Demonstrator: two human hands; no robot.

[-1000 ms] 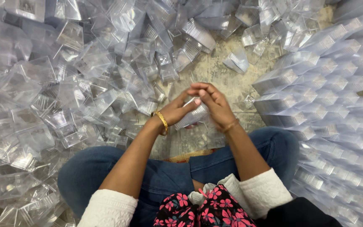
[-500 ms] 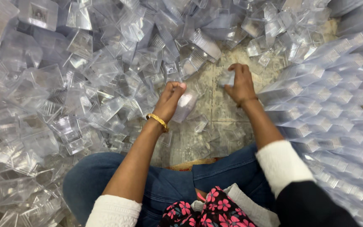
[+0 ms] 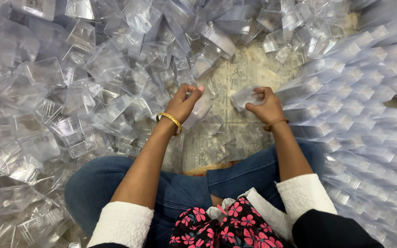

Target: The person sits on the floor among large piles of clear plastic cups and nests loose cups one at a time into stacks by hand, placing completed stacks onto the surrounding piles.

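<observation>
Hands among clear plastic boxes on a speckled floor

Loose clear boxes (image 3: 70, 101) heap at left; nested rows (image 3: 364, 92) stack at right, bare floor (image 3: 249, 69) between. The left hand (image 3: 184, 103) pinches a clear box (image 3: 201, 110); the right hand (image 3: 265, 104) grips another clear piece (image 3: 243, 97), just beside the rows.

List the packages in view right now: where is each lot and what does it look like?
Loose clear plastic boxes: heaped left and top, small, square, see-through, tumbled.
Nested box stacks: right side, clear, in long rows.
Box in left hand: clear piece pinched.
Box in right hand: clear piece, by the stacks.
No labels, signs or screens.
</observation>
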